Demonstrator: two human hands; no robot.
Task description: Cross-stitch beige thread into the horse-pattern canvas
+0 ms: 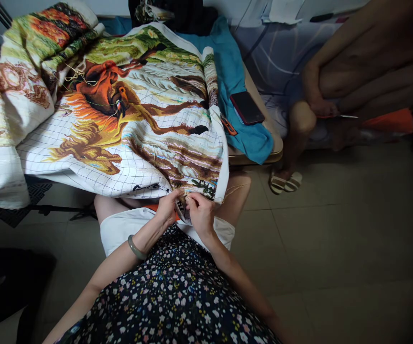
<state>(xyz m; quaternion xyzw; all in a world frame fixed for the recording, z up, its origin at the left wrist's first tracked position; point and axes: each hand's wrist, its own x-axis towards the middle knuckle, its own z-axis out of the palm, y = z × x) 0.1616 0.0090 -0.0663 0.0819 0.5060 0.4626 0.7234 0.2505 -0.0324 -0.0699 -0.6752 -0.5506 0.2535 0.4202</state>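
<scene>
A large cross-stitch cloth (pixel 149 143) with a stitched orange-brown horse lies spread before me, its near edge hanging over my lap. My left hand (pixel 168 209) is closed on that near edge, which is folded up between my hands. Right beside it, my right hand (pixel 201 214) pinches at the cloth with fingertips together; whatever is between them is too small to make out. Pale thread (pixel 233 190) trails over my thigh to the right of this hand. More loose threads (pixel 75 71) lie on the stitched picture.
A black phone (pixel 247 108) rests on a teal cloth (pixel 256 148) to the right, near orange-handled scissors (pixel 228 126). Another person (pixel 357 71) sits at the right, holding a thin pointed tool. A pair of sandals (pixel 285 182) is on the tiled floor.
</scene>
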